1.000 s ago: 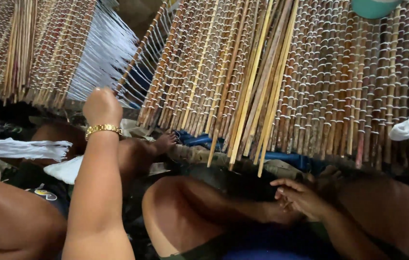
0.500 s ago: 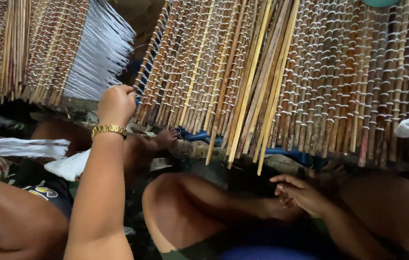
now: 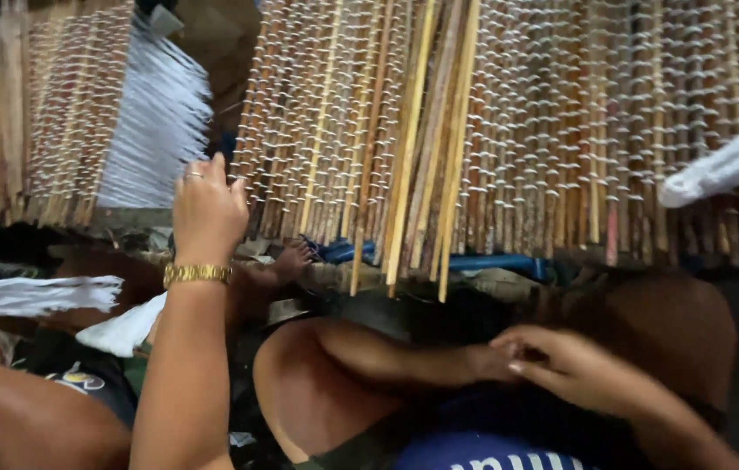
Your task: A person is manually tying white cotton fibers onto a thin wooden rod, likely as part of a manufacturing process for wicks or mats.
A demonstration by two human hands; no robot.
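Gold bracelet (image 3: 198, 274) and ring (image 3: 192, 175) on bare-armed left hand (image 3: 208, 209)

I am reaching my left hand (image 3: 206, 209), a gold bracelet (image 3: 197, 274) on its wrist, up to the lower edge of the woven stick mat (image 3: 561, 130), fingers lying against its sticks near the white threads (image 3: 156, 130). My right hand (image 3: 561, 365) is resting low by my knee. Loose pale sticks (image 3: 421, 157) are lying down the mat's middle.

Two hands (one braceleted) (image 3: 208, 213) (image 3: 561, 365), two woven stick mats (image 3: 561, 130) (image 3: 30, 113), one gold bracelet (image 3: 198, 274).
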